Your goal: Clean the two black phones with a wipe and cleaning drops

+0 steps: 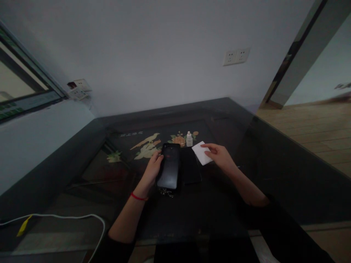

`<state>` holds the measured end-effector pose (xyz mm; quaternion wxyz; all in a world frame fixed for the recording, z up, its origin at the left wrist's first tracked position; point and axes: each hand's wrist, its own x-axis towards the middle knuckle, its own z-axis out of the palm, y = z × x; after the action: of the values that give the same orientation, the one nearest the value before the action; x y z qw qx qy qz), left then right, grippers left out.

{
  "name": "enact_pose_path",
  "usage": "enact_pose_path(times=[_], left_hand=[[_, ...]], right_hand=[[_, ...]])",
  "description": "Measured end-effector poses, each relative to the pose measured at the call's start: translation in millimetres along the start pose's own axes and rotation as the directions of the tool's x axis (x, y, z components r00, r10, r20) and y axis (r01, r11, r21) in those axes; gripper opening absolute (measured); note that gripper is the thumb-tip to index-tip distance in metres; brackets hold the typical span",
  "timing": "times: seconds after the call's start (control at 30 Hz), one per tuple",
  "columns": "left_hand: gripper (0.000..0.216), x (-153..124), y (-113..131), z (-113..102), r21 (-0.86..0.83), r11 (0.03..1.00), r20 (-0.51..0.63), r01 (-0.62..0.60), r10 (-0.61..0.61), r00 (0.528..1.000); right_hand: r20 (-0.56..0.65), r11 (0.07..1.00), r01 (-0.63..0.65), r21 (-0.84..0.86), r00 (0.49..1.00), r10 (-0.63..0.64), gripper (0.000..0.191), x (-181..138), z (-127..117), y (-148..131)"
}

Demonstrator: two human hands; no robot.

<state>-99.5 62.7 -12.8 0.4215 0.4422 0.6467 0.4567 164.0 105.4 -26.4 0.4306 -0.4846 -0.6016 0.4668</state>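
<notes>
My left hand [152, 168], with a red band on its wrist, grips the left edge of a black smartphone [169, 171]. A small chain [166, 192] shows at the phone's lower end. My right hand [219, 156] pinches a folded white sheet [202, 153], a tissue or wipe by its look, to the right of the phone. Between the two lies a flat black rectangular item [191, 170]; what it is I cannot tell. A small white dropper-style bottle [189, 139] stands upright just behind them.
The dark glossy table [219, 204] bears a flower-and-bird pattern [148, 148] and meets a pale wall. A white cable [65, 217] with a yellow tag [24, 225] runs at the lower left. Wall sockets [236, 57] are above, a window [22, 80] is at left.
</notes>
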Motion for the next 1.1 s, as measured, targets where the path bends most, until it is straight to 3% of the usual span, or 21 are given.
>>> enact_pose_path(times=[0.2, 0.47, 0.57, 0.8, 1.0, 1.1], left_hand=[[0.027, -23.4, 13.5, 15.5, -0.279, 0.936, 0.124, 0.213, -0.184, 0.975], [0.022, -36.5, 16.6, 24.2, -0.438, 0.829, 0.282, 0.346, -0.239, 0.929], [0.022, -38.4, 17.6, 25.0, -0.47, 0.798, 0.306, 0.377, -0.253, 0.918], [0.016, -40.9, 21.7, 25.5, -0.547, 0.678, 0.328, 0.491, -0.366, 0.871], [0.02, -43.7, 23.8, 25.3, -0.6, 0.506, 0.493, 0.619, -0.375, 0.785], [0.02, -44.8, 23.1, 26.4, -0.603, 0.514, 0.488, 0.611, -0.369, 0.791]], right_hand=[[0.036, 0.996, 0.088, 0.009, 0.995, -0.088, 0.061, -4.5, -1.1, -7.8], [-0.093, 0.976, 0.135, -0.173, 0.984, -0.153, 0.031, -5.6, -7.0, -12.0], [-0.099, 0.97, 0.135, -0.201, 0.983, -0.157, 0.031, -7.7, -7.8, -16.2], [0.092, 1.0, -0.006, -0.002, 0.996, 0.006, 0.066, -18.6, 3.4, -27.9], [0.174, 0.987, 0.151, -0.058, 0.975, -0.139, 0.061, -23.2, 18.7, -24.2], [0.17, 0.979, 0.182, -0.096, 0.972, -0.164, 0.059, -23.1, 23.5, -18.1]])
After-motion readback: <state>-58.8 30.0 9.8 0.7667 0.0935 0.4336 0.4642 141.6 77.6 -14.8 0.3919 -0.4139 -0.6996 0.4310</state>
